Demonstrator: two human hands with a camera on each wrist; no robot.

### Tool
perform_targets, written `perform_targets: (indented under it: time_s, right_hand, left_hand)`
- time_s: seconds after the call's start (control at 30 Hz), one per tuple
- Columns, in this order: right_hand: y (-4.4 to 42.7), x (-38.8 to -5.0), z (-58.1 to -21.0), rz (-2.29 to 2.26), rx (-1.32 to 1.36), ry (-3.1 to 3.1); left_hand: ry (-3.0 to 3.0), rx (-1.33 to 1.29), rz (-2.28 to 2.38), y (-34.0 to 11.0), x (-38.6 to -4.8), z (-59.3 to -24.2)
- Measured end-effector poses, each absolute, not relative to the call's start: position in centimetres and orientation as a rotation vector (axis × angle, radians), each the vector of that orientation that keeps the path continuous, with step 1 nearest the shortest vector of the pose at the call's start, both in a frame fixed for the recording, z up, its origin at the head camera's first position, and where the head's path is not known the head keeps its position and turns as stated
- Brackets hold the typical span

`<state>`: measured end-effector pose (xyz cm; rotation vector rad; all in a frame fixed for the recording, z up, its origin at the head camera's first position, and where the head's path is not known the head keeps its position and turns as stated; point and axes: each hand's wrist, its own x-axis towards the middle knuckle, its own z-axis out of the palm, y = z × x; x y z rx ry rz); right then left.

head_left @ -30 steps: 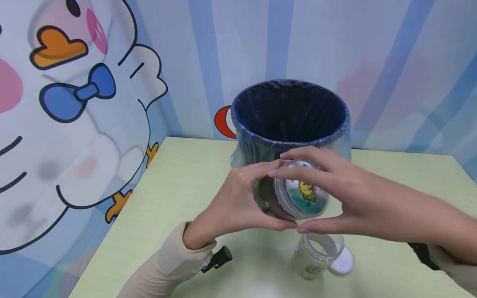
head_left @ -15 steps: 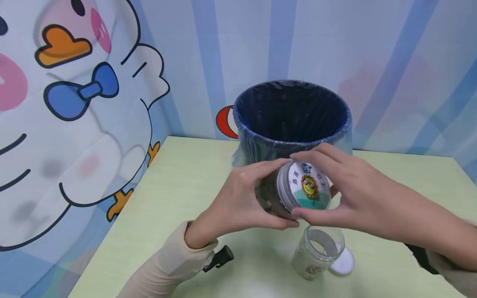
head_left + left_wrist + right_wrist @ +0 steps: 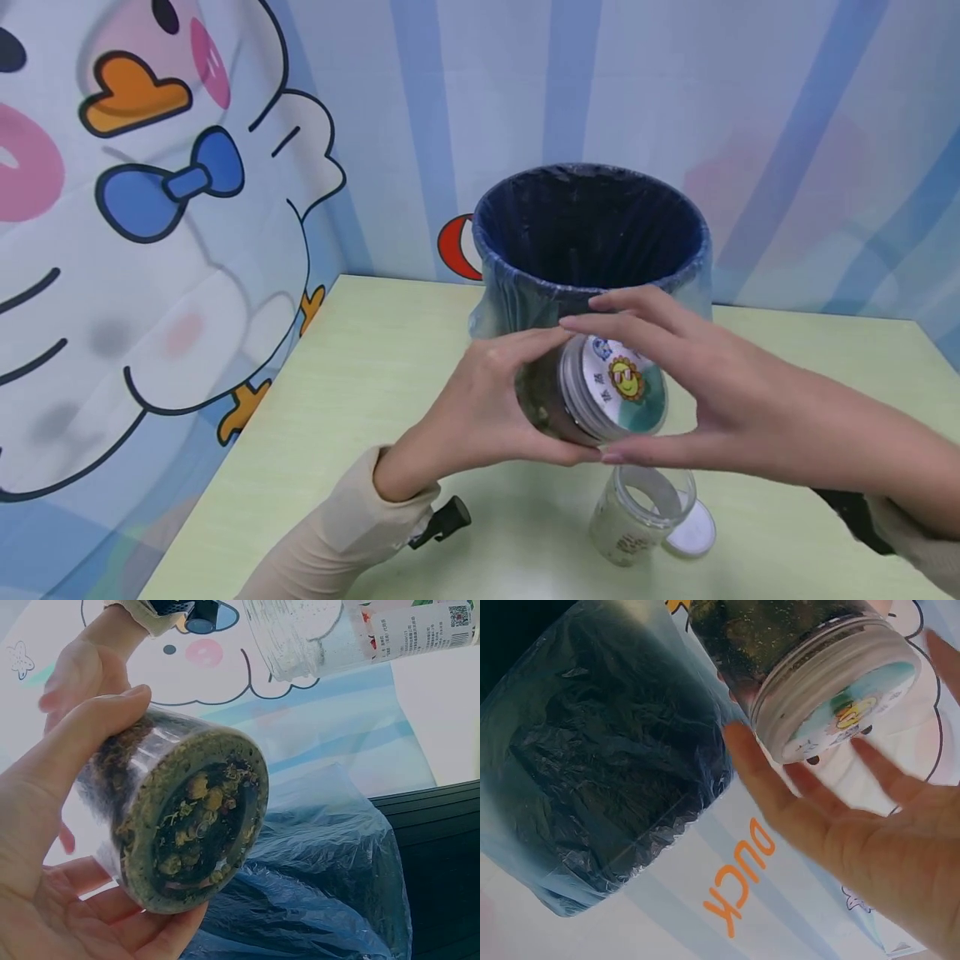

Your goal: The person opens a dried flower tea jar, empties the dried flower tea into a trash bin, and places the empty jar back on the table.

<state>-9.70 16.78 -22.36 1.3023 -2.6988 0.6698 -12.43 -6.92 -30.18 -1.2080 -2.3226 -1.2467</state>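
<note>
My left hand (image 3: 480, 400) holds a clear jar (image 3: 195, 817) of dark dried plant bits, fingers and thumb wrapped round its body. The jar lies tilted on its side above the table, its base facing the left wrist camera. Its screw lid (image 3: 626, 383), printed with a sunglasses-wearing sunflower, points to the right. My right hand (image 3: 712, 392) spreads round this lid with fingers extended. In the right wrist view the thumb stands apart from the lid and a finger is close to its rim; whether that finger touches cannot be told.
Behind the hands stands a bin (image 3: 517, 304) lined with a blue plastic bag. An uncovered glass jar (image 3: 630, 521) stands on the table (image 3: 375, 358) below the hands, beside a round white lid (image 3: 693, 529). A cartoon-printed backdrop (image 3: 390, 125) rises behind.
The right fingers closed on the lid half a second ago, and now they are spread round it again. The lid's picture has turned anticlockwise since then. The left hand keeps its grip.
</note>
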Motion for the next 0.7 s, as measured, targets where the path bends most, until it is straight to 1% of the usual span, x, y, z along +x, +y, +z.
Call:
perform_targets:
  time_s: [0.17, 0.27, 0.43, 0.7]
  right_hand:
    - [15.9, -9.1, -22.4, 0.637, 1.023, -2.856]
    - [15.6, -9.0, -22.6, 0.608, 0.955, -2.877]
    - [15.9, -9.2, -22.9, 0.603, 1.013, -2.805]
    - [16.5, -9.5, -22.9, 0.619, 1.224, -2.648]
  left_hand:
    - [-2.314, -1.211, -1.235, -6.8, -12.4, -30.1]
    - [-2.314, -1.205, -1.232, -6.7, -12.4, -30.0]
    - [-2.315, -1.203, -1.211, -6.7, -12.3, -30.1]
    - [-2.337, -1.21, -1.235, -6.7, -12.2, -30.2]
